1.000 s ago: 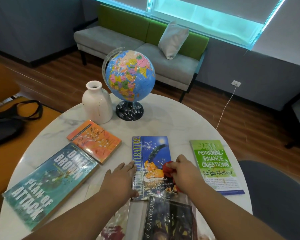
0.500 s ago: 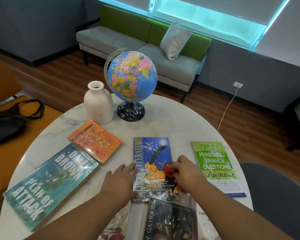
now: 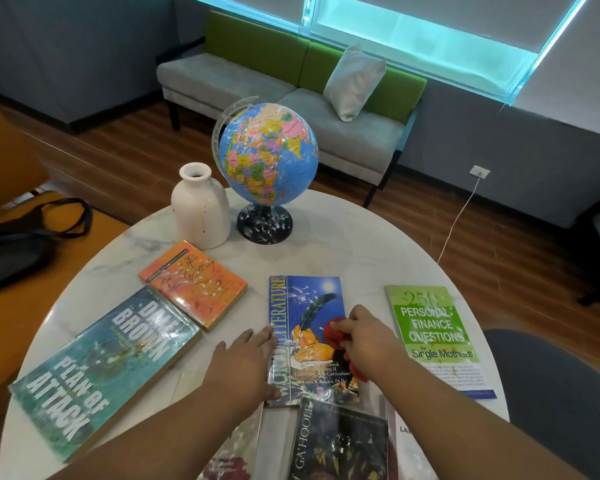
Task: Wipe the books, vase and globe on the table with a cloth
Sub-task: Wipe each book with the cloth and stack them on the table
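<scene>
Head view, lower centre: the left hand (image 3: pixel 246 362) lies flat with straight fingers on the blue book (image 3: pixel 307 337), probably steadying it, while the right hand (image 3: pixel 368 336) pinches a red cloth (image 3: pixel 336 334) against its cover. Other books flank it; vase (image 3: pixel 200 206) and globe (image 3: pixel 267 157) stand above centre, unwiped yet.

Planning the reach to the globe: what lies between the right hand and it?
Head view: beyond the right hand gripping the cloth, only the blue book, then bare table to the globe.

A grey and green sofa (image 3: pixel 222 77) with a white pillow (image 3: pixel 355 83) sits under the bright window (image 3: pixel 430 29), a black bag (image 3: pixel 11 254) lies on an orange seat (image 3: pixel 111 225), and a white cord (image 3: pixel 459 216) hangs from a wall plug (image 3: pixel 479 172).
</scene>
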`<state>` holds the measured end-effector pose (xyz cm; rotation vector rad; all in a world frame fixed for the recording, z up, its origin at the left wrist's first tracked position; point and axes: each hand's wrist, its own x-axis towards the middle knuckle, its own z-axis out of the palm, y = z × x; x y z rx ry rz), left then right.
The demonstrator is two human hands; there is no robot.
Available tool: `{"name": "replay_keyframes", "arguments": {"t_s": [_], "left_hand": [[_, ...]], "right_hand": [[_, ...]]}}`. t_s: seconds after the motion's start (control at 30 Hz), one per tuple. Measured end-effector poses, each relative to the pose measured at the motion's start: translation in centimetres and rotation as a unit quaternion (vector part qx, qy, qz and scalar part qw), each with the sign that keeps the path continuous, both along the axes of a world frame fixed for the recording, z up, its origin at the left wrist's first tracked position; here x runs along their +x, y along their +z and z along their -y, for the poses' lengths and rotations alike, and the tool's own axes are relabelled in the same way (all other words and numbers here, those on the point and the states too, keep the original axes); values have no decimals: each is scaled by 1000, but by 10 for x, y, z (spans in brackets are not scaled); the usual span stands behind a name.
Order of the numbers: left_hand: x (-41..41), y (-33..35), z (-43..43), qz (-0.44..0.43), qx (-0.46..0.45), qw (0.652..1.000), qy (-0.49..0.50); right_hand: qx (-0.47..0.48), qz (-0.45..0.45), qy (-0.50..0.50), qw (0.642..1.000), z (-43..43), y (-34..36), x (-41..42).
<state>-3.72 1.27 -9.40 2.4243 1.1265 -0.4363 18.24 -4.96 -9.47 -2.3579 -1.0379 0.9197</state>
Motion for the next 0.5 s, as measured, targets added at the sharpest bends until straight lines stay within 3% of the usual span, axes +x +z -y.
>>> {"name": "replay_keyframes", "arguments": {"t_s": [0.1, 0.23, 0.3, 0.4, 0.5], "left_hand": [[0, -1, 0, -2, -4, 1000, 1], [0, 0, 0, -4, -3, 1000, -1], [1, 0, 0, -5, -3, 1000, -1], [0, 1, 0, -7, -6, 1000, -1], [1, 2, 0, -8, -8, 1000, -1]], "right_hand": [[-13, 7, 25, 1000, 0, 2, 9], [5, -10, -23, 1000, -9, 3, 4], [-5, -14, 20, 1000, -4, 3, 1], [-30, 60, 99, 993, 2, 9, 10], [-40, 113, 105, 987, -4, 8, 12]]}}
